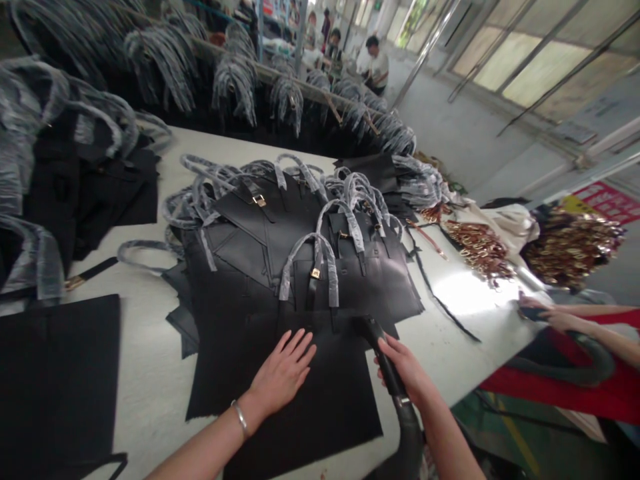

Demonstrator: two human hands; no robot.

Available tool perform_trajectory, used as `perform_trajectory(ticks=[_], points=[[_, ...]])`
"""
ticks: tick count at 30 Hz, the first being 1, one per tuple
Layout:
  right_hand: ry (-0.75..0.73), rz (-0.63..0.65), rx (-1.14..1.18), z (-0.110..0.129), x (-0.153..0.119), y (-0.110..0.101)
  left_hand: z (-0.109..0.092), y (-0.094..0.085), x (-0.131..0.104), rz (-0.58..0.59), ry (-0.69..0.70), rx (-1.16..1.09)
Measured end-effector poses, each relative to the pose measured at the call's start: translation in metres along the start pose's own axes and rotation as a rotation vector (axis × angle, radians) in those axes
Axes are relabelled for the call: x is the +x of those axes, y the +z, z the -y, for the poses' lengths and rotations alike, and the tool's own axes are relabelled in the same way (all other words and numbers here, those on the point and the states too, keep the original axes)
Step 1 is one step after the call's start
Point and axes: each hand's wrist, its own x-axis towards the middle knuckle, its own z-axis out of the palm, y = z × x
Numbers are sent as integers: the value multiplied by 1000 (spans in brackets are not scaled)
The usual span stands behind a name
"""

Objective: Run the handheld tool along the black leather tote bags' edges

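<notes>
My left hand [284, 365] lies flat on a black leather bag panel [320, 400], fingers stretched out; a metal bangle [240, 420] circles the wrist. Wrapped around a black hose nozzle [387, 367], my right hand [406, 365] is closed at the panel's right side. The nozzle's tip rests on or just above the panel's upper right part; I cannot tell which. Below the grip a thick black hose runs down toward the bottom edge. Just beyond the panel, a plastic-wrapped handle [333, 270] and a strap with a gold buckle [315, 274] belong to the stacked bag pieces.
More black pieces with wrapped handles [35, 247] lie at left on the pale table [150, 320]. At right are brown straps with metal clasps [480, 247] and a gold hardware heap [575, 243]. A co-worker's hands [560, 317] work at the right edge. Wrapped handles hang behind.
</notes>
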Motion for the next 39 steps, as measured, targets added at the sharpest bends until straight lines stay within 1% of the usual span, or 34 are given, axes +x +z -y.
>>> perform_trajectory(ticks=[6, 10, 13, 15, 17, 19, 21, 23, 26, 29, 32, 34, 35, 37, 39], points=[[-2, 33, -1, 9, 19, 8, 0, 2, 1, 0, 10, 12], [35, 46, -22, 12, 14, 5, -1, 5, 1, -38, 1, 15], [32, 42, -27, 11, 12, 9, -1, 8, 0, -64, 1, 20], [-24, 0, -21, 14, 17, 14, 0, 10, 1, -71, -3, 27], [-106, -84, -7, 20, 21, 17, 0, 11, 1, -74, -5, 27], [-170, -172, 7, 25, 18, 12, 0, 8, 2, -64, -5, 20], [-175, -214, 10, 23, 3, -2, -2, 4, 3, -44, -6, 7], [-123, -210, 2, 12, -21, -20, -3, 0, 4, -22, -10, -5], [-11, -193, -10, -22, -68, -39, -4, -2, 6, 0, -3, -13], [139, -178, -24, -68, -113, -44, -4, -1, 6, 10, 13, -7], [229, -174, 19, -113, -146, -44, -4, 0, 5, 7, 14, -2], [266, -174, 55, -132, -160, -42, -4, 1, 4, 2, 16, 0], [278, -177, 75, -138, -163, -41, -5, 0, 4, 1, 18, 1], [285, -187, 124, -141, -163, -37, -5, -1, 4, 6, 24, 8], [269, -201, 159, -136, -154, -32, -6, -3, 4, 15, 30, 21]])
